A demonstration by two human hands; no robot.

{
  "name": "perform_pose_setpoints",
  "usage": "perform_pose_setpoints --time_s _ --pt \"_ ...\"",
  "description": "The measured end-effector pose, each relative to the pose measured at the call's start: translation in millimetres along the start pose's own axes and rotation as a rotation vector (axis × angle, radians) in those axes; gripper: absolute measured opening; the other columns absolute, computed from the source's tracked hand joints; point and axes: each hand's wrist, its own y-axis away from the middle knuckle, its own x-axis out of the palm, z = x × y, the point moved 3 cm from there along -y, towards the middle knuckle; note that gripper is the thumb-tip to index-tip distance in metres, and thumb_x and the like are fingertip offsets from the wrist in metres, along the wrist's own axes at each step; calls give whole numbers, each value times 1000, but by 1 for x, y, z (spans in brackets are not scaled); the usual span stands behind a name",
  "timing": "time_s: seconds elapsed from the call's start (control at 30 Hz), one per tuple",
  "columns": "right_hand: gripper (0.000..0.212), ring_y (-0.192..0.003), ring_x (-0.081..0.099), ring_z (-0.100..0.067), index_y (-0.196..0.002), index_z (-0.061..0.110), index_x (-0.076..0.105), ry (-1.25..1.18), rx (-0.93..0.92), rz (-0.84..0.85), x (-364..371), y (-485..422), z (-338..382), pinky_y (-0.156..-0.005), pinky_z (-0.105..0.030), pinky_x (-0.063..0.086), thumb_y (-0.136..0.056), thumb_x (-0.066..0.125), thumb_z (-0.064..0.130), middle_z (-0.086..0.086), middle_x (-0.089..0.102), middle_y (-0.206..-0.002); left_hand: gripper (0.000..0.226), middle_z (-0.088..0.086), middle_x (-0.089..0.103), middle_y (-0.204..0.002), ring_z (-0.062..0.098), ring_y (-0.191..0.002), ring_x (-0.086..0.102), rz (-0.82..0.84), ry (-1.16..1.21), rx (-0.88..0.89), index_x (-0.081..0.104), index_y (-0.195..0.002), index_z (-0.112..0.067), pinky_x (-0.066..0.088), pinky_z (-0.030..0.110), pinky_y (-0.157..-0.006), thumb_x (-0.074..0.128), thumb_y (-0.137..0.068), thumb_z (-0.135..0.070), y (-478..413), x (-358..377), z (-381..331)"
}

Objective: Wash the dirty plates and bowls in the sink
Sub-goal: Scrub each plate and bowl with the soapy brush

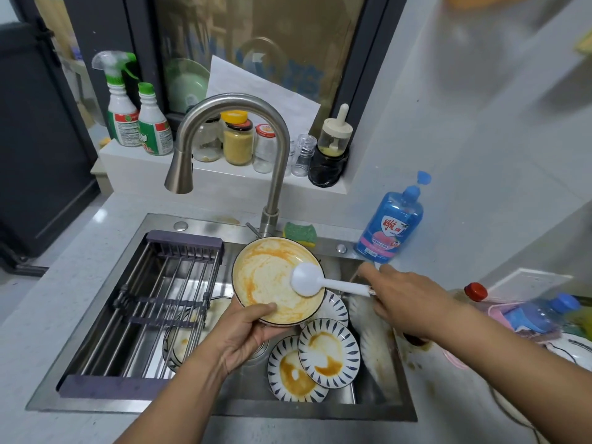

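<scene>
Above the stainless steel sink (pixel 205 408), the left hand (pixel 243 334) grips a round cream bowl smeared orange (pixel 266 277), with the thumb on its inner rim and the fingers curled beneath. The right hand (pixel 413 302) holds the handle of a white plastic spoon (pixel 307 280), whose head rests in the bowl. Blue-striped dirty plates (pixel 326 350) crowd the basin below. A grey slatted rack (pixel 150 302) covers the sink's left half.
</scene>
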Motion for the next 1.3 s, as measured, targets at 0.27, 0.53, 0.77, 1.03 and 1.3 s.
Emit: perform_pose_setpoints --time_s 0.27,0.53,0.77,1.03,1.3 --pt "50 -82 60 -19 -153 53 20 227 -88 -38 -24 2 -10 -65 -31 42 -104 16 62 5 51 -92 76 31 55 -137 53 -117 61 17 39 -10 45 -138 -6 60 62 -75 60 -72 28 0 -12 -9" --pt "44 -76 54 -3 -147 58 34 51 -178 66 -47 14 12 -72 -31 48 -104 24 63 21 55 -83 76 30 57 -135 48 -114 65 116 -89 -58 41 -144 -6 61 58 -77 52 -78 30 -2 0 -19" --pt "47 -74 51 -4 -149 60 28 -147 -175 -26 -34 13 39 -65 -28 44 -102 22 66 19 49 -76 79 31 62 -131 47 -113 66 223 -45 -131 42 -144 2 62 54 -74 54 -70 26 11 6 -11" --pt "48 -87 67 -27 -155 41 20 77 82 -253 -6 1 43 -66 -35 47 -109 19 52 -2 61 -108 76 32 58 -137 55 -120 59 220 32 -156 44 -142 0 55 68 -87 51 -70 25 11 8 0" --pt "47 -60 60 -16 -90 18 72 -1080 444 -267 23 3 39 -60 -35 50 -87 65 64 3 67 -68 57 35 62 -128 55 -119 60 71 44 -142 45 -138 -3 45 72 -94 50 -83 11 12 -5 -17"
